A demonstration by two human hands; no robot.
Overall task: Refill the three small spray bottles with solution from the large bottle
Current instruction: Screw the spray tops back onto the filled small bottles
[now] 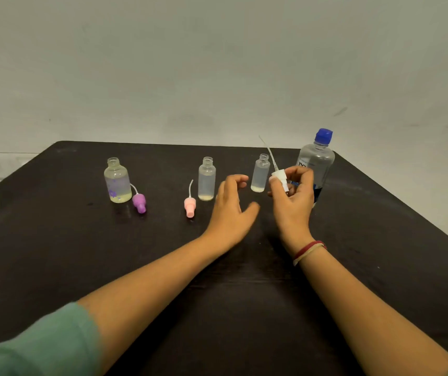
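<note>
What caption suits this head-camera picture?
Right hand holds a white spray pump near three uncapped small clear bottles; blue-capped large bottle stands closed.

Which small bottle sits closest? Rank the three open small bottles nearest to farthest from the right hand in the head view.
1. Right small bottle, just left of the right hand.
2. Middle small bottle, by the pink cap.
3. Left small bottle, far left, by the purple cap.

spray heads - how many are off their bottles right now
3. The purple spray head lies beside the leftmost small bottle; the pink spray head lies left of the middle small bottle; the white spray head is held in the right hand. None looks hidden.
</note>
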